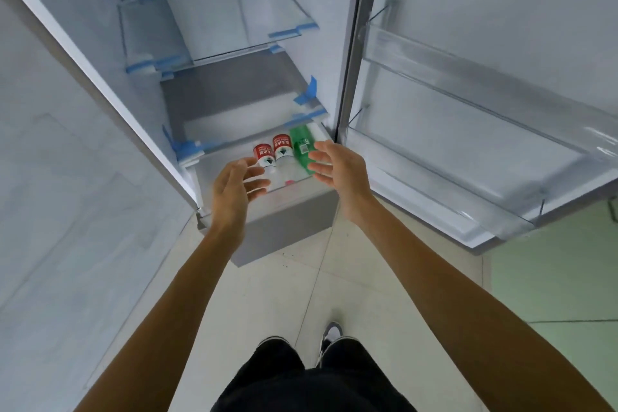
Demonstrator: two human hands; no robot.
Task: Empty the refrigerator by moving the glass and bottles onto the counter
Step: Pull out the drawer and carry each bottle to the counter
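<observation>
While fingers (255, 174) spread, bottles (281, 152) lie between.

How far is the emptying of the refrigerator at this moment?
Done: the glass shelves and door bins look bare, and the bottom drawer is pulled out. In hand: left hand and right hand, both open, reach toward it. Left: two red-label bottles and a green bottle lie inside.
</observation>
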